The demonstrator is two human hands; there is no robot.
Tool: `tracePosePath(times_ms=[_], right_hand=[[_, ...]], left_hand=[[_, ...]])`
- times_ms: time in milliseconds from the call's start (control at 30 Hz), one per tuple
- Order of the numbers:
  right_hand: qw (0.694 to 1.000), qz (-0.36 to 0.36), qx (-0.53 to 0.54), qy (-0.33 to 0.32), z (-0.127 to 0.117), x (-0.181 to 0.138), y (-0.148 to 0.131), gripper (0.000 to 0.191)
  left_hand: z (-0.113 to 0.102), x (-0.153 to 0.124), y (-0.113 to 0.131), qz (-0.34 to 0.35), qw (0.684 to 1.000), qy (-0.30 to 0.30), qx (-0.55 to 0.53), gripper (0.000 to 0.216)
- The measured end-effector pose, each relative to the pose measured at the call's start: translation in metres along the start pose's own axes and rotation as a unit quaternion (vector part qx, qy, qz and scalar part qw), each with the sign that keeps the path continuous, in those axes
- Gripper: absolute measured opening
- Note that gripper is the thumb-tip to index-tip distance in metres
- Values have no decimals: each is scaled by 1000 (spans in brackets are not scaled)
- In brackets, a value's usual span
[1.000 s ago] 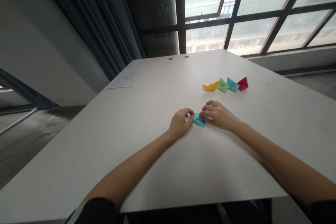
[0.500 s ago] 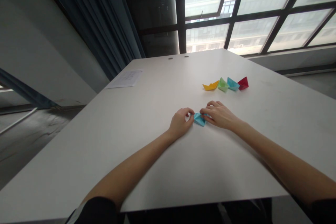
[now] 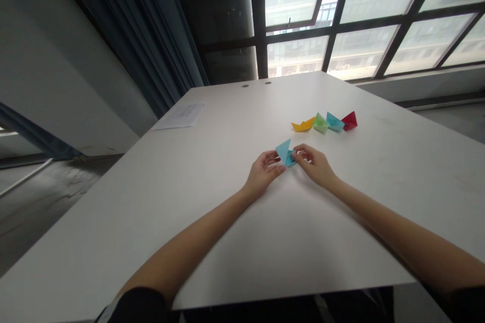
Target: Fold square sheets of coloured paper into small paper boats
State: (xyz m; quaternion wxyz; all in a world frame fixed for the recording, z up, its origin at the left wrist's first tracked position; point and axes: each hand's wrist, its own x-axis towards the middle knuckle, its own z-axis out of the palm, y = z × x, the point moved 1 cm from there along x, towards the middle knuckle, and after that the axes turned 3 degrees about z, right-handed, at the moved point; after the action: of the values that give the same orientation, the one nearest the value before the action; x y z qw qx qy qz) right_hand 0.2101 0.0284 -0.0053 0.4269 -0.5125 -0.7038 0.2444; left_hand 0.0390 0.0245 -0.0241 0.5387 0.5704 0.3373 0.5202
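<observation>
A folded light-blue paper piece (image 3: pixel 283 150) with a pointed triangular flap is lifted and tilted between my two hands. My right hand (image 3: pixel 313 162) pinches its right side between thumb and fingers. On the other side, my left hand (image 3: pixel 264 169) has thumb and fingers apart, close around the paper's left edge; whether the fingertips touch it I cannot tell. Beyond my hands is a row of small folded paper boats: a yellow boat (image 3: pixel 303 125), a green boat (image 3: pixel 321 123), a blue boat (image 3: pixel 335 122) and a red boat (image 3: pixel 349 121).
Both forearms reach across a large white table (image 3: pixel 212 242). A printed paper sheet (image 3: pixel 180 115) lies at its far left. Two round dark spots mark the far end of the tabletop. Behind stand a blue curtain (image 3: pixel 140 25) and framed windows (image 3: pixel 297 55).
The blue paper has been raised and turned, so its triangular flap now points up. My left hand's fingers have opened from their pinch, while my right hand has kept hold.
</observation>
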Motion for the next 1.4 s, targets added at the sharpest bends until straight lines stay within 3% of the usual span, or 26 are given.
tracePosePath(times_ms=[267, 533, 733, 1067, 1233, 1400], right_hand=[[996, 20, 66, -47, 12, -5, -2, 21], [998, -35, -35, -30, 7, -5, -7, 15], [998, -37, -23, -50, 8, -6, -8, 18], [1000, -22, -13, -9, 9, -4, -6, 15], [999, 6, 16, 30, 9, -2, -4, 21], [999, 17, 37, 22, 9, -1, -3, 23]], left_hand=[[3, 0, 2, -25, 997, 33, -71, 56], [6, -1, 1, -36, 995, 11, -95, 47], [4, 1, -1, -36, 995, 29, -94, 45], [6, -1, 3, -47, 993, 34, -104, 41], [7, -2, 6, -93, 990, 48, -91, 41], [6, -3, 5, -97, 990, 52, -91, 40]])
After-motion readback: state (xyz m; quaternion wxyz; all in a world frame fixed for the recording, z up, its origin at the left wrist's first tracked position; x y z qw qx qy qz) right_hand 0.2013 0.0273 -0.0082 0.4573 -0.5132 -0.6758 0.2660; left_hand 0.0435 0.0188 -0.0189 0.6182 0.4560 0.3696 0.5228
